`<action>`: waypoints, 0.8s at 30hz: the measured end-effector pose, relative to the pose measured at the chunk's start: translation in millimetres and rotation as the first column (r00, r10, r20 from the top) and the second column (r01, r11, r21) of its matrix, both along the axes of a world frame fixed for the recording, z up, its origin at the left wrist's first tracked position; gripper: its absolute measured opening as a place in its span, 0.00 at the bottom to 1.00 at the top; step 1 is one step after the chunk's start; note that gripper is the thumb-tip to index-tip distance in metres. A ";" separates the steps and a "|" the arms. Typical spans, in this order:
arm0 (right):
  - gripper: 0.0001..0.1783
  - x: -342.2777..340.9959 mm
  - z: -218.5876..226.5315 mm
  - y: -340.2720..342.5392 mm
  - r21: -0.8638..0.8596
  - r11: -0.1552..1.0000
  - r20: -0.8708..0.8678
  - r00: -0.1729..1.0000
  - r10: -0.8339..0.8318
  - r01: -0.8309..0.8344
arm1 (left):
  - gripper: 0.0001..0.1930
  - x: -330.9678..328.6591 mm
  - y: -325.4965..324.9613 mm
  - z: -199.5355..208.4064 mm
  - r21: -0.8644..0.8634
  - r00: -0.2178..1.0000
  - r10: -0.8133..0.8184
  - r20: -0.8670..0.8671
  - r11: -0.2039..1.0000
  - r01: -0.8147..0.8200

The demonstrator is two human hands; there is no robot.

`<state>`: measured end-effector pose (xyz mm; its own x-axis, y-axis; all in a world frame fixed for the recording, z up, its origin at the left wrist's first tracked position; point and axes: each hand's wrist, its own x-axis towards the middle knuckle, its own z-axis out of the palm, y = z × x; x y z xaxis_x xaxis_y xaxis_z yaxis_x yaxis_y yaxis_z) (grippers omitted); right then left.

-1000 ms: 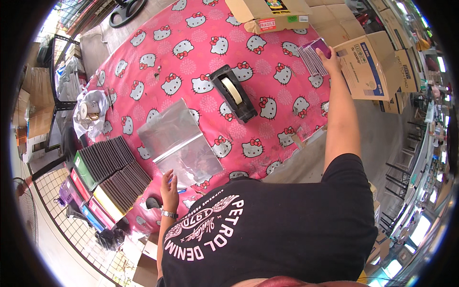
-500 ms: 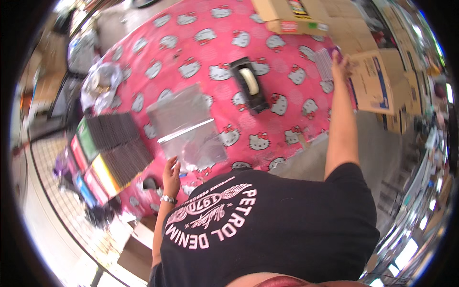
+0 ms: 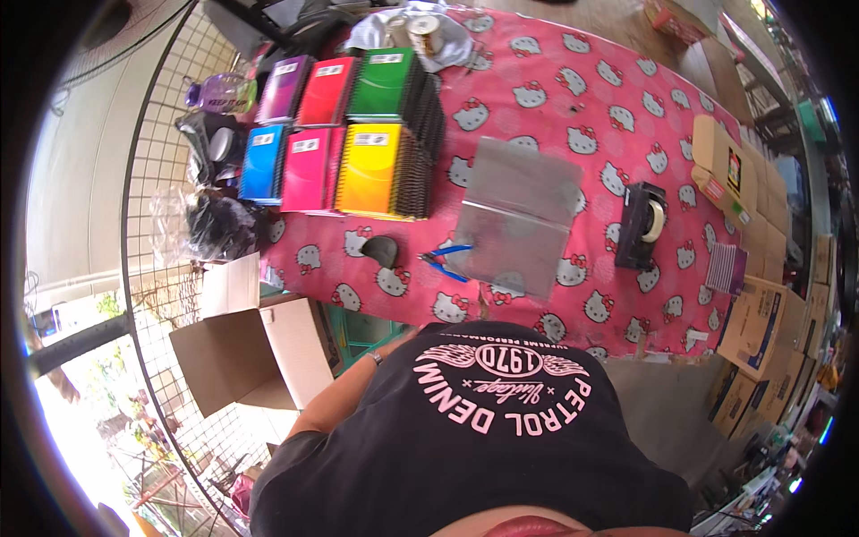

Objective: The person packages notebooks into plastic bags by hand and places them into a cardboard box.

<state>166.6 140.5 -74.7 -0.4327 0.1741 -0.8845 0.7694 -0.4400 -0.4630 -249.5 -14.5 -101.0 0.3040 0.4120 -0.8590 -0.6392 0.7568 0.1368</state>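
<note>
My left forearm reaches to the table's front edge, and my left hand shows only in part beside my shirt; its fingers are hidden. My right hand is out of sight. Nearest on the table lie blue-handled cutting pliers, their jaws pointing left, and a dark grey rounded piece. Clear plastic covers lie flat just beyond the pliers. Stacks of spiral notebooks stand at the left, with yellow, green, red, pink, blue and purple covers on top.
A black tape dispenser stands right of the covers. A small purple notebook stack sits at the right edge by cardboard boxes. An open carton is below the table's left end. A purple-tinted bottle stands behind the notebooks.
The view has swung left, bringing the notebook stacks further in. My right hand has left the purple notebooks and gone out of sight. My left hand has drawn back to the table edge.
</note>
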 end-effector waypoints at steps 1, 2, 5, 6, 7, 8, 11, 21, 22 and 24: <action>0.21 -3.6 3.3 3.4 -0.042 0.999 0.022 1.000 0.006 -0.005 | 0.37 -14.9 19.1 23.7 0.016 0.993 -0.118 -0.027 0.993 0.119; 0.22 -12.4 10.1 11.6 -0.080 0.997 0.043 0.999 0.028 -0.024 | 0.43 -29.5 46.1 58.1 -0.017 0.943 -0.312 -0.115 0.950 0.312; 0.24 -84.4 41.8 84.2 -0.127 0.973 0.034 0.979 0.199 -0.193 | 0.45 -91.5 86.1 95.7 0.257 0.922 -0.303 -0.239 0.896 0.361; 0.25 -126.9 53.5 121.2 -0.100 0.952 -0.004 0.957 0.290 -0.289 | 0.41 -120.2 102.7 117.5 0.388 0.875 -0.240 -0.421 0.824 0.412; 0.24 -174.0 68.4 158.7 -0.051 0.944 -0.066 0.945 0.322 -0.325 | 0.35 -146.1 128.6 152.1 0.492 0.762 -0.049 -0.646 0.736 0.464; 0.22 -227.1 80.0 182.3 0.329 0.943 -0.334 0.927 0.172 -0.057 | 0.29 -164.9 158.3 183.5 0.587 0.564 0.288 -0.774 0.662 0.467; 0.20 -412.9 126.7 246.3 0.686 0.403 -0.726 0.610 0.317 0.606 | 0.15 -256.5 219.3 215.2 0.762 0.175 0.745 -0.644 0.604 0.232; 0.39 -644.2 164.6 253.9 0.955 0.087 0.247 0.921 0.300 -0.284 | 0.29 -418.5 271.9 147.6 -0.057 -0.504 0.123 -0.855 0.943 0.328; 0.39 -643.9 161.8 250.9 0.961 0.081 0.229 0.923 0.308 -0.266 | 0.30 -416.7 268.0 146.4 -0.069 -0.534 0.120 -0.837 0.945 0.320; 0.37 -647.0 156.6 245.5 0.985 0.090 0.116 0.955 0.272 -0.145 | 0.33 -417.0 268.5 141.0 -0.095 -0.563 0.090 -0.822 0.952 0.291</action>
<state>-480.4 386.0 81.9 -0.6666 0.7453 0.0102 0.6795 0.6133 -0.4027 -666.5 254.0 40.0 -0.7157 0.6710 0.1936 0.6858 0.6230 0.3762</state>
